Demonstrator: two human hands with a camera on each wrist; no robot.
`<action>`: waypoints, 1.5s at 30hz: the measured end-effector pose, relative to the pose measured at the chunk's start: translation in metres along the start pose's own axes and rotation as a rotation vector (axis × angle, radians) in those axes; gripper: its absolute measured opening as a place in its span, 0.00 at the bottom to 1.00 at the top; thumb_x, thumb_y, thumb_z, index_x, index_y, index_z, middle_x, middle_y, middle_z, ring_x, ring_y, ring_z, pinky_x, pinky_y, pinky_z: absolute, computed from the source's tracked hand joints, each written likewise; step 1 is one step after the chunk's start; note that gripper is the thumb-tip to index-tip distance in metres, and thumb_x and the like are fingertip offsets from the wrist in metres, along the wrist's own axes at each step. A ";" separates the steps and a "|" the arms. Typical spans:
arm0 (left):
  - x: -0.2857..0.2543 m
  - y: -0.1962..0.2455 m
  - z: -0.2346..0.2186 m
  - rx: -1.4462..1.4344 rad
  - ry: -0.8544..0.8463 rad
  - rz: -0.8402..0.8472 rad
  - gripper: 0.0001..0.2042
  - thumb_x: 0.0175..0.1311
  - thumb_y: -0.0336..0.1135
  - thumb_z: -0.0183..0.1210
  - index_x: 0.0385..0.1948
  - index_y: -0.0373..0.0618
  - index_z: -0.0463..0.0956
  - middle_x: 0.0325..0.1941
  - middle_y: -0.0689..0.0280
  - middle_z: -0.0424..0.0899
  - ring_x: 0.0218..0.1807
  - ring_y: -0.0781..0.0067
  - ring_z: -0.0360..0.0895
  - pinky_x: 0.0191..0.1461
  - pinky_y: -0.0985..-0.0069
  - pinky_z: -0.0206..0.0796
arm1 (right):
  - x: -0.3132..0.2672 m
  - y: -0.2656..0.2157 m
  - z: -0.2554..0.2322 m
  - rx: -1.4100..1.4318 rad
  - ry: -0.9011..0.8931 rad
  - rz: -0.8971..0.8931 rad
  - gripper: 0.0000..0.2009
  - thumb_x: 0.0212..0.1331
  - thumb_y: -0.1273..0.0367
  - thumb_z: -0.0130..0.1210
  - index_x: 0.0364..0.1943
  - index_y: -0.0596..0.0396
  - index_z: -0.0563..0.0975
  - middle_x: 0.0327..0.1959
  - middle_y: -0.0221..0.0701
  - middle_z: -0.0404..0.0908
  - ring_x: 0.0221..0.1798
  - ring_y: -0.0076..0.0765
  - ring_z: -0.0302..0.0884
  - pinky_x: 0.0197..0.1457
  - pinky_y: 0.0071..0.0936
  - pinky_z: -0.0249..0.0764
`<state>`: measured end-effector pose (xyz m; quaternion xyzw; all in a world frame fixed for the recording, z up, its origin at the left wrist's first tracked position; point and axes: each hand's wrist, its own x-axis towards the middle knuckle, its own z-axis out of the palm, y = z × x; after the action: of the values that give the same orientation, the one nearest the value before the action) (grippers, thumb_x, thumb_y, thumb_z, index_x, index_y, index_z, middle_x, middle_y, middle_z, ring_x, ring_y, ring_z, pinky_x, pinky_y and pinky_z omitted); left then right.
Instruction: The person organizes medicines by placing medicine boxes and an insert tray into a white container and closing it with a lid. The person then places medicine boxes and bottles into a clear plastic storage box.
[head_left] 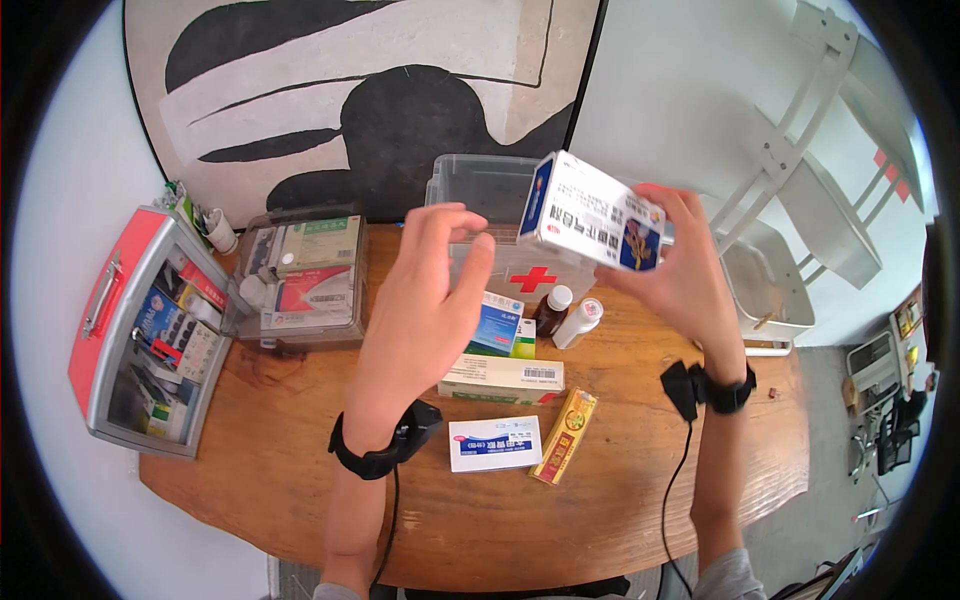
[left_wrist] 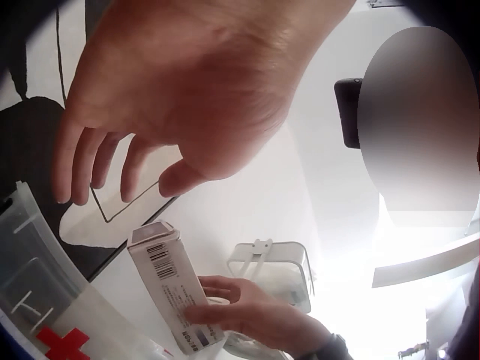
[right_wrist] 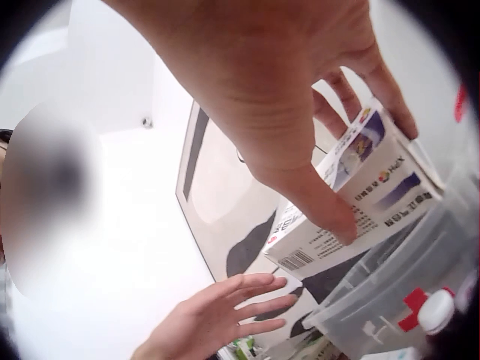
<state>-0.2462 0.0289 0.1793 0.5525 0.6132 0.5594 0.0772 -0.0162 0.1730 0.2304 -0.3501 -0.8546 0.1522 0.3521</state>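
Note:
My right hand [head_left: 675, 270] grips a white and blue medicine box [head_left: 590, 213] by its right end, tilted above the clear plastic bin [head_left: 485, 185] with a red cross. In the right wrist view the thumb presses one face of the medicine box [right_wrist: 352, 199] and the fingers reach round the other side. My left hand [head_left: 425, 300] is raised left of the box with fingers loosely extended, holding nothing. Seen in the left wrist view, the left hand [left_wrist: 187, 90] hangs above the box [left_wrist: 169, 285], apart from it.
Before the bin stand a brown bottle [head_left: 552, 310], a white bottle [head_left: 578, 324] and a blue box [head_left: 495, 328]. Nearer lie a long carton [head_left: 500, 378], a white-blue box [head_left: 495, 444] and a yellow box [head_left: 565, 437]. Left are a filled clear case [head_left: 310, 335] and a red-grey medicine case [head_left: 95, 400].

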 end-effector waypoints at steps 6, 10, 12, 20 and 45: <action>0.001 0.006 -0.018 -0.008 0.110 -0.011 0.14 0.82 0.40 0.55 0.59 0.43 0.75 0.64 0.56 0.77 0.62 0.53 0.82 0.57 0.60 0.76 | 0.076 0.025 0.015 -0.166 -0.239 -0.040 0.44 0.44 0.57 0.82 0.68 0.58 0.77 0.65 0.44 0.75 0.67 0.51 0.77 0.72 0.40 0.75; 0.003 0.007 -0.028 0.013 0.080 -0.050 0.13 0.84 0.34 0.54 0.61 0.38 0.74 0.66 0.57 0.74 0.64 0.64 0.80 0.69 0.66 0.73 | 0.111 0.060 0.059 -0.217 -0.397 -0.021 0.46 0.42 0.53 0.83 0.68 0.59 0.78 0.66 0.47 0.76 0.69 0.51 0.77 0.74 0.40 0.74; 0.002 0.009 -0.031 0.040 0.065 -0.111 0.14 0.84 0.37 0.54 0.60 0.38 0.75 0.63 0.56 0.76 0.63 0.60 0.81 0.67 0.65 0.73 | 0.118 0.069 0.075 -0.243 -0.498 -0.039 0.46 0.39 0.52 0.82 0.65 0.63 0.80 0.63 0.51 0.81 0.64 0.53 0.82 0.68 0.39 0.79; 0.002 -0.017 -0.029 0.343 0.038 -0.211 0.18 0.83 0.45 0.52 0.59 0.39 0.78 0.62 0.51 0.80 0.64 0.46 0.79 0.69 0.61 0.68 | 0.135 0.087 0.116 -0.270 -0.751 0.017 0.42 0.42 0.58 0.83 0.63 0.68 0.80 0.61 0.50 0.87 0.62 0.49 0.86 0.69 0.36 0.79; 0.000 -0.032 -0.006 0.427 -0.231 -0.222 0.27 0.84 0.48 0.50 0.74 0.36 0.69 0.83 0.50 0.63 0.67 0.41 0.81 0.74 0.56 0.69 | 0.116 0.132 0.154 -0.700 -0.604 -0.232 0.19 0.56 0.63 0.70 0.51 0.54 0.86 0.56 0.45 0.87 0.66 0.58 0.81 0.70 0.50 0.78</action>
<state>-0.2692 0.0332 0.1569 0.5457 0.7612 0.3389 0.0891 -0.1194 0.3460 0.1126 -0.2901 -0.9520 -0.0902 -0.0364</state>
